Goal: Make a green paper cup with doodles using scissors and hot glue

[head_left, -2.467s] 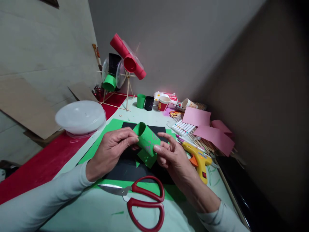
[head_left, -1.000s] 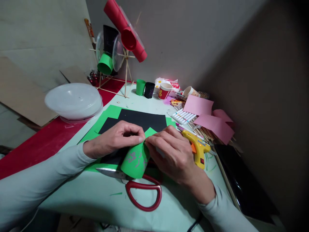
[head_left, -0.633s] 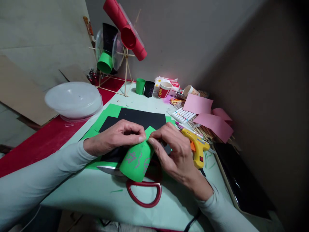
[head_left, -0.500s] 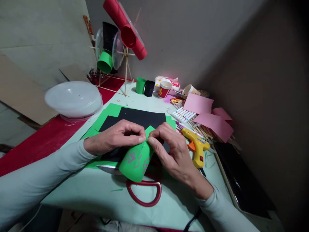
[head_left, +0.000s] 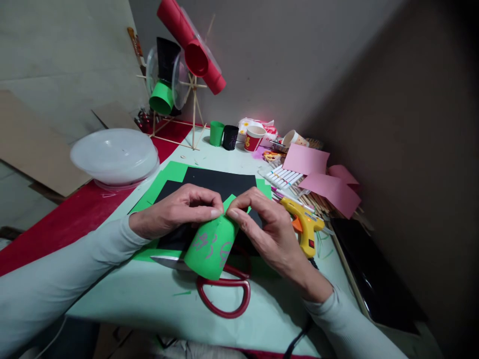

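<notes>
A curved piece of green paper (head_left: 211, 249) with pink-purple drawn marks is between my hands, over the middle of the table. My left hand (head_left: 183, 207) pinches its upper edge from the left, thumb against forefinger. From the right, my right hand (head_left: 264, 229) pinches the same edge, its fingertips close to the left ones. Beneath the paper lie red-handled scissors (head_left: 224, 315), their blade pointing left and partly covered. Under them are black sheets (head_left: 220, 180) stacked on green sheets (head_left: 174, 172).
A yellow glue gun (head_left: 309, 234) lies right of my right hand, beside markers (head_left: 282, 174) and pink paper (head_left: 307, 158). White plastic lids (head_left: 114, 154) sit at left. Behind stand small cups (head_left: 216, 133) and a stick-framed model with a red tube (head_left: 205, 65).
My hands stay pinched at the paper's top edge, with only a slight shift. The view has moved a little.
</notes>
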Demonstrator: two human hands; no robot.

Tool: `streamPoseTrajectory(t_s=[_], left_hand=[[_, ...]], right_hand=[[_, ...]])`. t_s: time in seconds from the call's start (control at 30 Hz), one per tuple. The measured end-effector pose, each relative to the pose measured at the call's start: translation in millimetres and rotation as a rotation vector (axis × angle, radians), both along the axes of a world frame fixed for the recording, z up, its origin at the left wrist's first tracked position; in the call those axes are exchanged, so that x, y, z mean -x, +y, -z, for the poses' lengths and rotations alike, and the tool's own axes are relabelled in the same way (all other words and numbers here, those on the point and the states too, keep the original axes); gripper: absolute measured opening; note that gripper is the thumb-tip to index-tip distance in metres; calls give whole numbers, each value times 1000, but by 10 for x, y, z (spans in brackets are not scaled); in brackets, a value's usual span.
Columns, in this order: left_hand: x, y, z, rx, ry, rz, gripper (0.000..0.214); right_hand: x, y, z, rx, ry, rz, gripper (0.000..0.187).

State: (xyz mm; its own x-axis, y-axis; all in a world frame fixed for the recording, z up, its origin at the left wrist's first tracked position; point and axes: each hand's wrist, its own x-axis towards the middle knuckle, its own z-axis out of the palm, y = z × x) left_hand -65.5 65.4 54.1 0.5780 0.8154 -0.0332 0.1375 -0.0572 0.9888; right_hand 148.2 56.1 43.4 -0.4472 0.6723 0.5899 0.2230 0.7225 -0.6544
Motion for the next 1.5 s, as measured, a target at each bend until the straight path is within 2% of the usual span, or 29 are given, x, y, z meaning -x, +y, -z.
streamPoseTrajectory(t_s=[0.13, 0.3, 0.43, 0.57, 0.67, 0.8, 1.1, 1.3, 1.4, 1.5], left_hand=[[10, 10, 26, 6, -33, 5, 26], [13, 15, 19, -7, -24, -7, 22], [-9, 20, 9, -67, 20, -2, 19], [-41, 13, 14, -208, 93, 41, 16], [-59, 6, 19, -306, 103, 63, 14], [-46, 10, 13, -328, 103, 114, 12], [17, 4, -107, -392, 163, 185, 12], [29, -10, -149, -418, 156, 292, 13], [71, 8, -153, -381, 66, 244, 14], [123, 42, -134, -312, 4, 205, 16]], right_hand=[[-7, 16, 3, -17, -6, 23, 12], [-4, 10, 13, -148, -22, 42, 12], [-9, 0, -3, -247, -90, 40, 11], [9, -9, 13, -260, -111, 34, 13], [34, -13, 40, -225, -88, 44, 14], [60, -30, 50, -180, -73, 46, 16], [129, -117, -9, 77, 14, 57, 17], [-5, -18, -57, 262, 282, 177, 16], [-94, 82, -34, 290, 385, 219, 27], [-149, 171, 11, 364, 494, 180, 36]])
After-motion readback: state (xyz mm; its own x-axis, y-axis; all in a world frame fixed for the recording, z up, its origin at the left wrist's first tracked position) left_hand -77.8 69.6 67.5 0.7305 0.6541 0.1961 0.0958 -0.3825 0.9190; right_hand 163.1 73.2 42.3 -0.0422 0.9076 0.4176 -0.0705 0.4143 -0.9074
